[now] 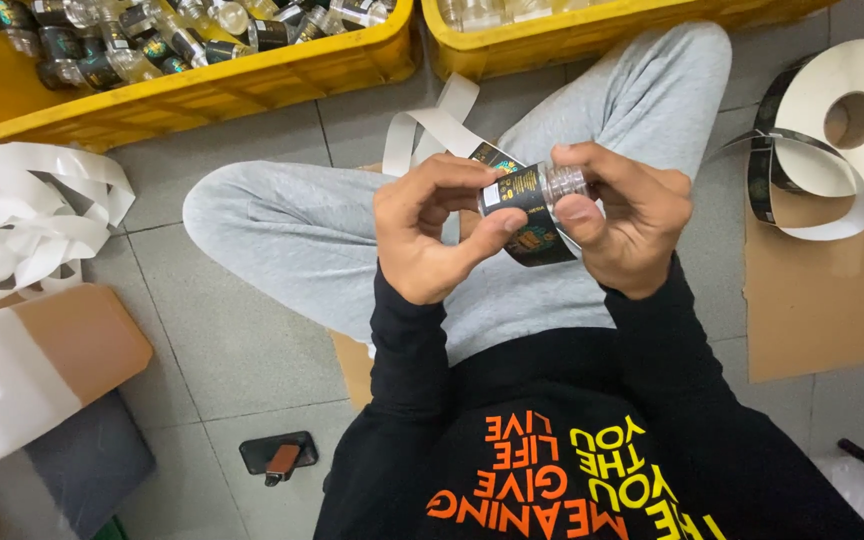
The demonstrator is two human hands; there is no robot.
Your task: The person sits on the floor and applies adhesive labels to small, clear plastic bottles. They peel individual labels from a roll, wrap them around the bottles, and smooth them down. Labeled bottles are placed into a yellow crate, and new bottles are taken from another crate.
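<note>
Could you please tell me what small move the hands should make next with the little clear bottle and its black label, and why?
Probably press the loose end of the black label down and smooth it round the small clear plastic bottle. The left hand and right hand hold the bottle between them over the lap, and the label's lower edge seems to curl away from the bottle rather than lying flat.
</note>
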